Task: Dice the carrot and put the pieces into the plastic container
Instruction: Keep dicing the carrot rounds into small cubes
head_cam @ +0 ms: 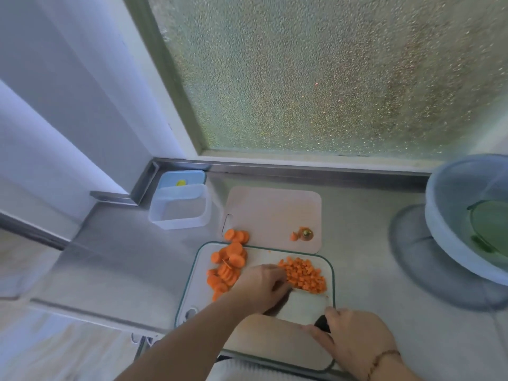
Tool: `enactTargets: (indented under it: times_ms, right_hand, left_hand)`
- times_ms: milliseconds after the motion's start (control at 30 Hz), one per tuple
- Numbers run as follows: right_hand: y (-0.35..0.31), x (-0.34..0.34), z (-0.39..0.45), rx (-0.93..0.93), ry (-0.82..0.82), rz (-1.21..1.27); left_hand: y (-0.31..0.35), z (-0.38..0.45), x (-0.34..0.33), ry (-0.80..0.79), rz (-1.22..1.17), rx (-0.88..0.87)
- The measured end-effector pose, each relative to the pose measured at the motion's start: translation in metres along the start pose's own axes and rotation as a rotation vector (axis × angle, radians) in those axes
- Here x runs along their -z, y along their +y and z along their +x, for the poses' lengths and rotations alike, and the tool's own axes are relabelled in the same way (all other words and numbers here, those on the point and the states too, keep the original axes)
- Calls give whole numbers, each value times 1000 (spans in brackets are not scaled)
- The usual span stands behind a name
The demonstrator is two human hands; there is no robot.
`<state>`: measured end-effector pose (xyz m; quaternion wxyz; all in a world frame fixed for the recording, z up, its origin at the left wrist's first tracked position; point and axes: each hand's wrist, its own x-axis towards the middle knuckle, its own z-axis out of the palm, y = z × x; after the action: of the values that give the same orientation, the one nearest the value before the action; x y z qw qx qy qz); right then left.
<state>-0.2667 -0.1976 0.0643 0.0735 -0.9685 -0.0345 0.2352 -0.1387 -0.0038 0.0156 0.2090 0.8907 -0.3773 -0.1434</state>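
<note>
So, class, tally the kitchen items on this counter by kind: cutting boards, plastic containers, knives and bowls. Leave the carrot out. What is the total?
Cutting boards: 2 (pink board, green-rimmed board)
Plastic containers: 1 (container)
Knives: 1 (knife)
Bowls: 1 (bowl)
Total: 5

Left hand (261, 287) curls, fingers bent inward; right hand (354, 339) grips closed.

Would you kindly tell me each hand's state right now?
Left hand: open, pressing against the diced orange carrot pile.
Right hand: gripping the black-handled knife.

Orange diced carrot (303, 274) heaped beside carrot slices (226, 264); clear plastic container (180, 209) upright, well apart.
</note>
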Motion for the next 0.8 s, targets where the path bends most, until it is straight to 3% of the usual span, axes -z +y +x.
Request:
enactTargets:
  times_ms: [67,133,267,333,400,533,800]
  right_hand:
    - [0,-2,-3,-14,13,26]
    - [0,-9,-6,-39,43,58]
    - [-3,-11,-8,-143,80,117]
    - [-6,-10,-7,-192,70,151]
    - [-11,-10,-6,-231,84,161]
    - [-21,-17,-5,-309,83,127]
    - [-51,-8,-13,-436,40,149]
  left_hand:
    - [-6,-1,5,21,-14,-45]
    - [-20,-2,10,145,33,-59]
    - [-65,5,30,326,117,276]
    - [-76,6,45,289,79,449]
    - [-82,8,53,201,105,515]
    - [-80,17,56,31,212,537]
    - [-75,26,63,-10,94,529]
